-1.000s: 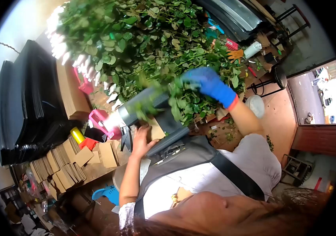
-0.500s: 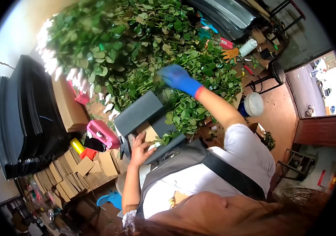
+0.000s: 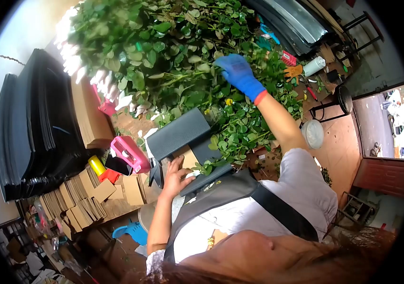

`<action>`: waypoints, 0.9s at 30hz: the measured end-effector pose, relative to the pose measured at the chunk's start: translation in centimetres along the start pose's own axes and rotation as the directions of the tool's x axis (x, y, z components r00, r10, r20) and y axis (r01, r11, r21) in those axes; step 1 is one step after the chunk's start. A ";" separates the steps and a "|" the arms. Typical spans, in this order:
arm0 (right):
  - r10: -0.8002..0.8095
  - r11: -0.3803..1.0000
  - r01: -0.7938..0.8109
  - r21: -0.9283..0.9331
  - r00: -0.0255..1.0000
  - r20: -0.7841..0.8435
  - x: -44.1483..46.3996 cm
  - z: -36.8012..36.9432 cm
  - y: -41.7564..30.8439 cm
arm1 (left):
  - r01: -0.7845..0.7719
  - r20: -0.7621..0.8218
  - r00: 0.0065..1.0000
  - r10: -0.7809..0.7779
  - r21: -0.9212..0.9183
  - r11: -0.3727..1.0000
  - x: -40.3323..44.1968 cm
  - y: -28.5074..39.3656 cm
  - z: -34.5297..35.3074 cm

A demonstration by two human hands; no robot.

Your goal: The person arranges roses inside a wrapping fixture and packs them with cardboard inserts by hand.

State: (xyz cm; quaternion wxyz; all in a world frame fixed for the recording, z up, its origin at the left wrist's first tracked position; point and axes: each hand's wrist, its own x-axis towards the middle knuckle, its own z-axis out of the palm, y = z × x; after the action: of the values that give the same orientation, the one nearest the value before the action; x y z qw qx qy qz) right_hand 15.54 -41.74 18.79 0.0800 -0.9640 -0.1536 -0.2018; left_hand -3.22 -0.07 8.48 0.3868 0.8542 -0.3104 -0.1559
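My left hand (image 3: pixel 175 179), bare, lies with fingers stretched over a strip of brown cardboard (image 3: pixel 188 158) inside a dark corrugated sheet (image 3: pixel 178 134). Its thumb is next to a small white-covered flower head (image 3: pixel 193 173) with green leaves, low in the sheet. My right hand (image 3: pixel 235 71), in a blue glove with a red cuff, is over the big pile of leafy flower stems (image 3: pixel 183 42). Its fingers are closed around a leafy stem (image 3: pixel 178 75) that reaches left across the pile. The fingertips are partly hidden and slightly blurred.
A pink tape dispenser (image 3: pixel 130 154) and a yellow roll (image 3: pixel 97 165) stand left of the sheet. Cardboard pieces (image 3: pixel 81 199) and a stack of black sheets (image 3: pixel 36 132) are farther left. An orange glove (image 3: pixel 293 72), a white bottle (image 3: pixel 314 66) and a white bucket (image 3: pixel 313 134) are at right.
My gloved right hand has moved up and to the right, and a leafy stem now stretches from it. The left hand stays at the cardboard. The view has shifted slightly.
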 end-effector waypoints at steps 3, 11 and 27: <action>-0.041 0.997 0.029 -0.066 0.982 -0.183 -1.1 0.0 0.3 | 0.000 -0.014 1.000 0.000 -0.034 0.999 0.1 0.0 0.1; 0.117 0.958 -0.039 -0.285 0.957 0.265 -2.8 3.7 -1.8 | 0.000 0.006 1.000 0.000 -0.001 1.000 0.1 0.2 -0.1; -0.150 0.972 0.113 0.205 0.972 0.179 -4.0 -7.2 -11.5 | 0.002 -0.035 0.999 -0.003 -0.014 1.000 -0.1 -0.1 0.3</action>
State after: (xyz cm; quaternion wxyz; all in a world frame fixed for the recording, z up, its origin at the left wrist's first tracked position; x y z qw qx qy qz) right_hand 5.66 -33.57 24.75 0.1443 -0.9543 -0.2432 -0.0965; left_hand -3.44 -0.16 8.21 0.3981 0.8544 -0.3014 -0.1438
